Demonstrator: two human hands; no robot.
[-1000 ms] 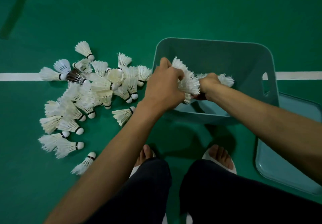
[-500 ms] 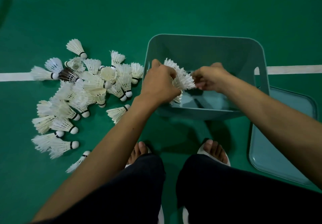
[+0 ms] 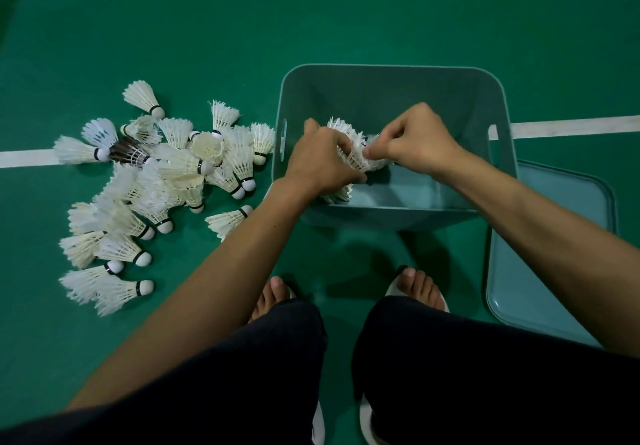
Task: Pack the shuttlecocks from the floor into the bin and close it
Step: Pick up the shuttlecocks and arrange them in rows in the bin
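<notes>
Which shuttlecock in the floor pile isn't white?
The dark-feathered shuttlecock lying on the white court line, towards the left; every other one has white or cream feathers.

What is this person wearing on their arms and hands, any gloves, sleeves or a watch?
Nothing: the left hand and right hand are bare, with no gloves, rings or watch in view, and both forearms are uncovered, no sleeves showing. Lower down are dark trousers and white sandals.

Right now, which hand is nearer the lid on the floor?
Right. The right hand pinches the shuttlecock bunch over the bin, the lid to its right; the left hand grips the bunch by the left wall, farther off.
</notes>
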